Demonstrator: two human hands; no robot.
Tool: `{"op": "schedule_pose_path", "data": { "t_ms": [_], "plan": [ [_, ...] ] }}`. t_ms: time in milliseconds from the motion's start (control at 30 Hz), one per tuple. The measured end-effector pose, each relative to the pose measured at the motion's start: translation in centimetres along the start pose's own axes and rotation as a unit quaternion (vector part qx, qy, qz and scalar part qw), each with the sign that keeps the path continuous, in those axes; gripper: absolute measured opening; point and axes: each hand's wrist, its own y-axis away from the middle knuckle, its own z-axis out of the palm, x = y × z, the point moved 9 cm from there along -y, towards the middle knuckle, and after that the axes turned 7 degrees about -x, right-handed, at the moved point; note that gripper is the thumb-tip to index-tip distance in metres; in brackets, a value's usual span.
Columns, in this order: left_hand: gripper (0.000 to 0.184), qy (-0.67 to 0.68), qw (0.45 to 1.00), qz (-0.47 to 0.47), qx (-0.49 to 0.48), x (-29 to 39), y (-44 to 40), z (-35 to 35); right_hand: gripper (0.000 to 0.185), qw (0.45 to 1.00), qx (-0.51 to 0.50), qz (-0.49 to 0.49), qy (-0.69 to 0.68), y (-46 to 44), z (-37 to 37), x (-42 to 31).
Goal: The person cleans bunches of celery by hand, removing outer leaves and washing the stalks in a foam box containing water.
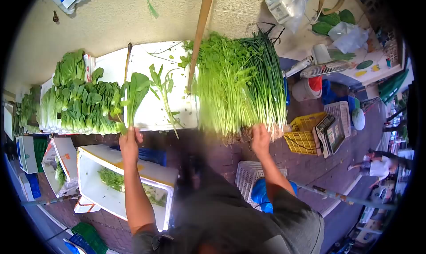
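Observation:
My left hand (129,144) is closed around the stem end of a broad-leafed green (136,92), which lies over the edge of the white foam board (151,110). To the right on that board rests a thin, loose leafy stem (165,96). My right hand (260,139) is at the root ends of the piled greens, fingers curled, where thin-stalked celery (222,90) meets dark green scallions (270,76). Whether its fingers grip a stalk or only touch the roots is hidden. Left of my left hand, bunches of bok choy (86,105) are lined up.
A wooden pole (200,36) rises between the board and the celery. Below stand a white foam box (100,187) with greens inside, a white plastic basket (242,176) and a yellow crate (301,129). A fan (326,68) stands right; a person (379,165) is farther off.

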Motion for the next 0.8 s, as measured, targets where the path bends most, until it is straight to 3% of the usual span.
{"op": "schedule_pose_path", "data": {
  "t_ms": [33, 167, 267, 300, 367, 400, 500, 600, 733, 800],
  "plan": [
    [0.044, 0.008, 1.000, -0.016, 0.013, -1.2, 1.2, -0.7, 0.019, 0.997, 0.029, 0.016, -0.069, -1.4, -0.9, -0.5],
    [0.045, 0.061, 0.992, -0.080, 0.070, -8.5, 6.6, -4.2, 0.020, 0.992, 0.085, -0.037, -0.083, -6.9, -1.9, -0.8],
    [0.044, 0.121, 0.978, -0.122, 0.122, -14.4, 11.3, -7.4, 0.022, 0.992, 0.077, 0.013, -0.097, -10.8, 1.2, 2.3],
    [0.043, 0.141, 0.971, -0.136, 0.140, -16.0, 13.2, -8.5, 0.019, 0.992, 0.059, 0.098, -0.060, -11.7, 2.6, 3.7],
    [0.038, 0.114, 0.963, -0.155, 0.190, -17.9, 17.0, -10.9, 0.024, 0.982, 0.015, 0.127, 0.138, -13.2, 5.8, 10.8],
    [0.034, 0.137, 0.946, -0.183, 0.229, -19.1, 19.1, -11.9, 0.027, 0.956, -0.017, 0.132, 0.262, -13.9, 7.5, 14.3],
    [0.034, 0.188, 0.925, -0.198, 0.263, -22.1, 24.1, -14.9, 0.034, 0.902, -0.055, 0.090, 0.418, -12.1, 11.8, 15.6],
    [0.038, 0.186, 0.902, -0.235, 0.312, -24.1, 29.4, -17.5, 0.036, 0.916, -0.076, 0.094, 0.382, -11.4, 12.3, 13.4],
    [0.039, 0.189, 0.861, -0.260, 0.395, -27.2, 35.8, -20.2, 0.029, 0.921, 0.022, 0.017, 0.389, -10.7, 11.5, 14.8],
    [0.040, 0.263, 0.853, -0.212, 0.398, -31.3, 38.5, -21.6, 0.029, 0.939, 0.045, -0.014, 0.341, -10.2, 9.9, 13.0]
  ]
}}
